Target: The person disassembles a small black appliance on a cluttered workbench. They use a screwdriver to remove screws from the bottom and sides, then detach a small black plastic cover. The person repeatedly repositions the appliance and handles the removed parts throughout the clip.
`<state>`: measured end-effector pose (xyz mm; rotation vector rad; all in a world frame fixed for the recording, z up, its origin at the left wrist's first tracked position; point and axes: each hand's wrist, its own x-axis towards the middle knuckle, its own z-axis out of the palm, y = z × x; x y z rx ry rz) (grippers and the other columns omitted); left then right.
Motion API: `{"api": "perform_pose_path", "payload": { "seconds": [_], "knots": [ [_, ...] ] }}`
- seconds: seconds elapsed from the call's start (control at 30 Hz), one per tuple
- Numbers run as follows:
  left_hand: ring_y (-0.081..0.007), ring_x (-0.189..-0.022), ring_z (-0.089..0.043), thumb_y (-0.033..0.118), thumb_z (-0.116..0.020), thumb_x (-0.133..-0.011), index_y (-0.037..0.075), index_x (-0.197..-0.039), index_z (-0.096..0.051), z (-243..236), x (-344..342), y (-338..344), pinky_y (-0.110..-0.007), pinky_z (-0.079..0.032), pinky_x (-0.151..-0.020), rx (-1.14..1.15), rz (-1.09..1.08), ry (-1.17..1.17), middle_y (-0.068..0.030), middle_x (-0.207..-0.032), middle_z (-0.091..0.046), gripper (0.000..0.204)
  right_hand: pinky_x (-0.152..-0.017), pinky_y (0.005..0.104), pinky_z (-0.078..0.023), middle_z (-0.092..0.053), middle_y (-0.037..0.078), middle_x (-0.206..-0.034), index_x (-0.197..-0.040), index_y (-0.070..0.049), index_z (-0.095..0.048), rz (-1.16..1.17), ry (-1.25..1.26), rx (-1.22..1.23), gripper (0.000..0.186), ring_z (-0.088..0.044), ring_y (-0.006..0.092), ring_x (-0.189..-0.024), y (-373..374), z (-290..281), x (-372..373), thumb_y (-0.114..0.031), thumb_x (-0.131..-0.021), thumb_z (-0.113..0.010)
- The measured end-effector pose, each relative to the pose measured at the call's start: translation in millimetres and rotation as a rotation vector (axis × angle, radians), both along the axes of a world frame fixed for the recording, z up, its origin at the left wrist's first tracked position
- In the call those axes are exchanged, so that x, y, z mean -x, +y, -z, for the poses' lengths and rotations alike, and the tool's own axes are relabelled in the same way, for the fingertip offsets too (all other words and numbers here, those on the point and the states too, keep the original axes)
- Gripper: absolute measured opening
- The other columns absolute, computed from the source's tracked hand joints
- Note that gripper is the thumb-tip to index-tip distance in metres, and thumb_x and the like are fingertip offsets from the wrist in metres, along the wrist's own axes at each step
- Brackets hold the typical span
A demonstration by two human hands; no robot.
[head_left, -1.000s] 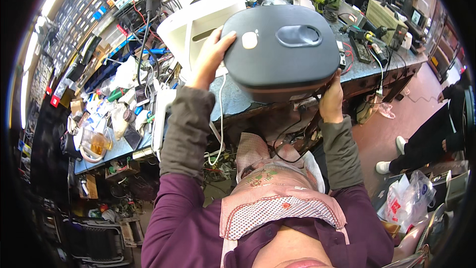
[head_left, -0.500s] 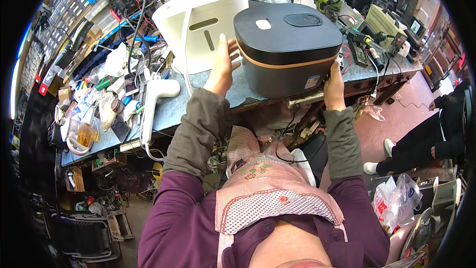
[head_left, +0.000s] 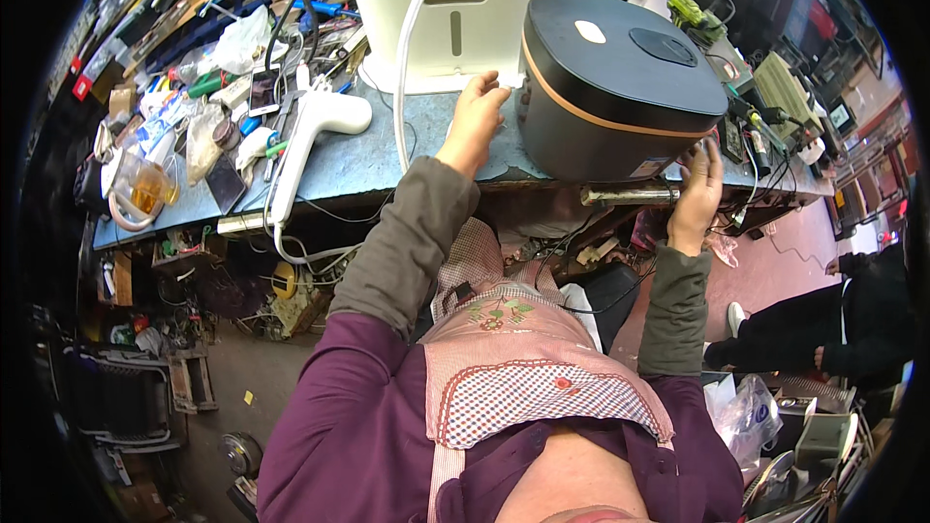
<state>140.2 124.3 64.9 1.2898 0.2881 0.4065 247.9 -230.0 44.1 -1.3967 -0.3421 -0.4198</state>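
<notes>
A black rice cooker (head_left: 620,68) with a copper-coloured band and a closed lid stands on the blue worktop, near its front edge. My left hand (head_left: 477,118) is just off its left side, holding nothing, with its fingers partly bent and apart. By the cooker's lower right corner is my right hand (head_left: 699,196), fingers stretched and spread; whether a fingertip touches the cooker I cannot tell. Behind my left hand stands a cream-white appliance housing (head_left: 504,29) with two slots, and a pale hose (head_left: 407,48) runs down in front of it.
A white handheld appliance (head_left: 315,126) with a cable lies left on the blue worktop (head_left: 358,160), beside a phone (head_left: 264,90) and heaped small parts. A green power drill (head_left: 683,8) and tools crowd the back right. A person in dark clothes (head_left: 794,324) is at the right.
The view has shifted, so the bench appears lower and farther right. My right hand has come away from the cooker's side and its fingers have spread. My left hand stays beside the cooker.
</notes>
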Motion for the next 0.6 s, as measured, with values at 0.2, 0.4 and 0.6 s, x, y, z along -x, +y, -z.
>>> {"api": "perform_pose_path", "payload": {
  "seconds": [0.2,0.4,0.6],
  "knots": [
    [-0.0386,-0.17,-0.031,0.05,-0.049,-0.122,0.008,-0.173,-0.047,10.2,-27.3,4.6,-0.052,-0.031,-0.135,0.324,0.232,-0.051,-0.0184,-0.183,-0.037,0.066,-0.124,0.049,-0.044,-0.049,0.02,-0.173,-0.18,-0.003,-0.026,-0.166,-0.041,-0.062,0.079,-0.051,0.0284,-0.156,34.7,-66.5,23.3,-0.055,-0.123,-0.045],
    [-0.0296,-0.137,-0.057,0.049,-0.058,-0.117,0.011,-0.169,-0.039,52.0,36.1,-58.5,-0.044,-0.047,-0.115,-0.107,0.011,-0.065,-0.0173,-0.17,-0.043,0.067,-0.119,0.0412,-0.05,-0.069,0.013,-0.147,-0.152,0.002,-0.062,-0.351,0.048,-0.336,0.065,-0.065,0.0247,-0.136,46.0,-76.8,-40.9,-0.054,-0.122,-0.047],
    [-0.0353,-0.138,-0.056,0.009,-0.088,-0.095,0.004,-0.168,-0.028,41.2,59.2,-94.0,-0.046,-0.057,-0.111,-0.302,0.007,-0.058,-0.0208,-0.167,-0.031,0.095,-0.114,0.0345,-0.054,-0.072,0.012,-0.138,-0.147,0.003,-0.065,-0.193,-0.167,-0.103,0.038,-0.071,0.0208,-0.122,14.8,-42.0,-151.3,-0.023,-0.119,-0.058]
  ]
}}
